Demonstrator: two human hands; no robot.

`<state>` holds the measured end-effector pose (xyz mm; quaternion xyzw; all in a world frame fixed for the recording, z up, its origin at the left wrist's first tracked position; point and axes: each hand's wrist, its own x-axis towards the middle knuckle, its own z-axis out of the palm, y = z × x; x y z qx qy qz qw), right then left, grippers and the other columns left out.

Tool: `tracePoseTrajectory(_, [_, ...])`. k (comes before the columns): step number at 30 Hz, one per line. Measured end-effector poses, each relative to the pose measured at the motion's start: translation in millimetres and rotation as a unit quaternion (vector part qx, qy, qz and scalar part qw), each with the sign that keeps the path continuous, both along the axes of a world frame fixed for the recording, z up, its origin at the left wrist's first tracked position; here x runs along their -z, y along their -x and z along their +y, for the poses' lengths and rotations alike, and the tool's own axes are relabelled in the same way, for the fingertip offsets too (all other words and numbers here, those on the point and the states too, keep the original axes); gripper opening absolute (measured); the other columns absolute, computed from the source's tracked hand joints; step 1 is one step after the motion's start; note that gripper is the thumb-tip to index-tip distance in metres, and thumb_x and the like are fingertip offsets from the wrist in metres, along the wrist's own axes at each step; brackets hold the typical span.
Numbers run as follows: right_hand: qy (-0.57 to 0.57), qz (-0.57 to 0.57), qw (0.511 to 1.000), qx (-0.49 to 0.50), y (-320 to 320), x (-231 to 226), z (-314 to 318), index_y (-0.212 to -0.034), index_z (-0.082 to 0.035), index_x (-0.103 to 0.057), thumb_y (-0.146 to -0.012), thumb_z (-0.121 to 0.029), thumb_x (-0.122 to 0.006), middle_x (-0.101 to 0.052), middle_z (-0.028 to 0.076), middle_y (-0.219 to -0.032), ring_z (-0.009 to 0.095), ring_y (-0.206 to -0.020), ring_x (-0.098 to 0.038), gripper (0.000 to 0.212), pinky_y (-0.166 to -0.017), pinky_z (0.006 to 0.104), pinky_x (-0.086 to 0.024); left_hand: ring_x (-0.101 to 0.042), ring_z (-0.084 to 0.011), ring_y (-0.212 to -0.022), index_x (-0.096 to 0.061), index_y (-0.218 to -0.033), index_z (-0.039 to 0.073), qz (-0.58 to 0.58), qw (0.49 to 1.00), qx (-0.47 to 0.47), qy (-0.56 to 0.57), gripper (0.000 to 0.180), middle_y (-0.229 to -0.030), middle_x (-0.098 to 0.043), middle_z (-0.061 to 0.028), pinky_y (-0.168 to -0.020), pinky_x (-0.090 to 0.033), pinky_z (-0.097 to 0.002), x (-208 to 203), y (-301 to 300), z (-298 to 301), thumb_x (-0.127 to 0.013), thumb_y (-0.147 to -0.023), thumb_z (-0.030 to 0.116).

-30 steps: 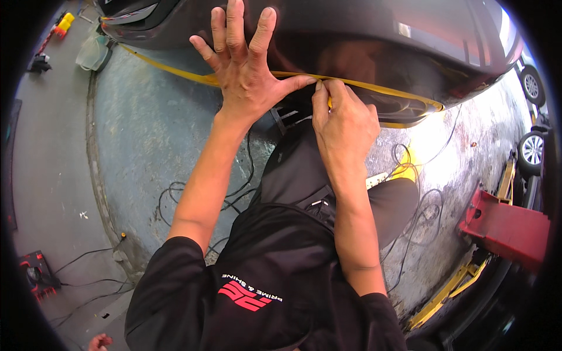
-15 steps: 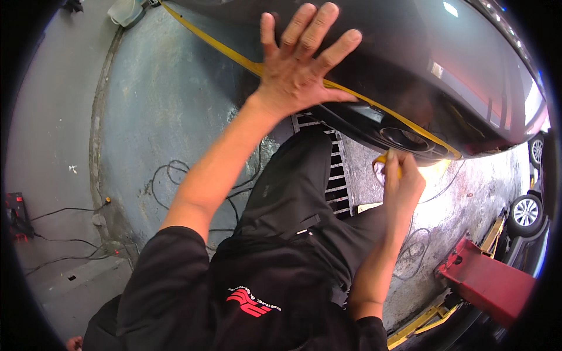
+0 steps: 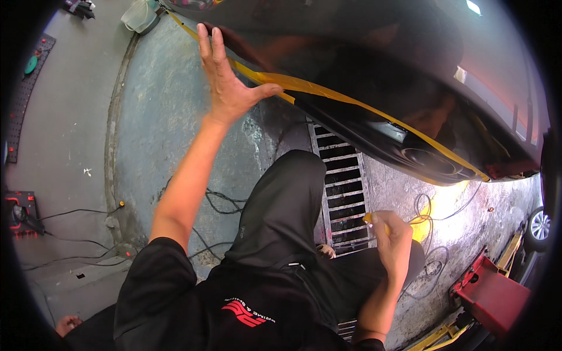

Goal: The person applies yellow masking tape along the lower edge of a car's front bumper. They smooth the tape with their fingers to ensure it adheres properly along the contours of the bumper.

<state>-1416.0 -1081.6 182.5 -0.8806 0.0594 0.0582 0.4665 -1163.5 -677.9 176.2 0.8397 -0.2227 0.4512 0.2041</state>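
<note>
My left hand (image 3: pixel 227 96) lies at the lower edge of a dark, glossy car bumper (image 3: pixel 380 50), its fingers stretched and its thumb apart. Yellow masking tape (image 3: pixel 363 104) runs along that edge. Just right of the thumb the strip looks wider, and a short end hangs below it. Away from the car, my right hand (image 3: pixel 394 240) is above my right knee, closed in a pinch. From its fingertips pokes a small yellow piece (image 3: pixel 367 218) that looks like tape; most of it is hidden. A dark round opening (image 3: pixel 433 161) shows in the bumper's lower part.
A slotted floor drain (image 3: pixel 345 184) runs beneath my legs. Black cables (image 3: pixel 219 202) lie looped on the floor. A red lift part (image 3: pixel 492 298) and a wheel (image 3: pixel 538 224) are at right. A pale bucket (image 3: pixel 139 16) stands far left; another person's hand (image 3: pixel 69 323) shows lower left.
My left hand has slid left along the bumper edge. My right hand has drawn back from the bumper toward my knee. The view has shifted, and the tape near my left hand now bulges.
</note>
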Motion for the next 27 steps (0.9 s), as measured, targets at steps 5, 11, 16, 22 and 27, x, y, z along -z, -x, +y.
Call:
tracePoseTrajectory(5, [0.022,-0.017,0.997,-0.069,-12.0,-26.5,7.1,-0.105,0.001,-0.078,-0.104,-0.012,-0.076,-0.075,0.015,-0.086,0.027,-0.073,-0.071,0.013,-0.071,0.0356,-0.056,-0.005,-0.0546,-0.168,-0.002,-0.178,0.007,-0.015,0.999,0.005,0.051,0.167,-0.180,0.004,-0.0372,-0.133,-0.013,-0.0683,5.3,3.3,-21.3,-0.095,-0.058,0.079])
tracePoseTrajectory(11, [0.064,-0.021,0.982,-0.174,-52.1,-45.9,13.3,-0.106,0.001,-0.079,-0.104,-0.012,-0.074,-0.076,0.016,-0.089,0.029,-0.076,-0.073,0.014,-0.072,0.0373,-0.056,-0.006,-0.0545,-0.168,-0.003,-0.178,0.007,-0.002,0.999,-0.015,0.052,0.172,-0.181,0.003,-0.0371,-0.131,-0.014,-0.0706,5.1,12.6,-32.7,-0.098,-0.053,0.077])
tracePoseTrajectory(16, [0.103,-0.046,0.966,-0.234,-84.0,-55.3,42.9,-0.107,0.002,-0.079,-0.102,-0.012,-0.074,-0.076,0.020,-0.094,0.037,-0.084,-0.075,0.015,-0.077,0.0404,-0.058,-0.006,-0.0468,-0.171,-0.006,-0.179,0.009,0.032,0.997,-0.006,0.066,0.169,-0.183,-0.001,-0.0310,-0.135,-0.016,-0.0612,-13.4,1.3,-3.5,-0.101,-0.052,0.071])
tracePoseTrajectory(22, [-0.071,0.076,0.984,-0.142,-78.9,-52.0,63.4,-0.133,-0.001,-0.073,-0.116,-0.021,-0.063,-0.077,0.006,-0.099,0.012,-0.088,-0.068,0.028,-0.082,0.0314,-0.057,-0.031,-0.0374,-0.160,-0.027,-0.172,0.008,-0.032,0.991,0.023,0.125,0.125,-0.173,-0.029,-0.0241,-0.130,-0.030,-0.0506,-1.9,5.9,12.4,-0.097,-0.078,0.053])
tracePoseTrajectory(27, [-0.125,0.060,0.982,-0.126,-70.0,-59.1,77.1,-0.164,-0.002,-0.048,-0.115,-0.010,-0.057,-0.071,0.007,-0.113,0.014,-0.094,-0.063,0.051,-0.092,0.0304,-0.055,-0.065,-0.0160,-0.110,-0.068,-0.142,0.004,0.314,0.845,0.272,0.337,0.038,-0.123,-0.067,-0.0105,-0.100,-0.053,-0.0316,8.1,110.6,-48.1,-0.076,-0.105,0.010])
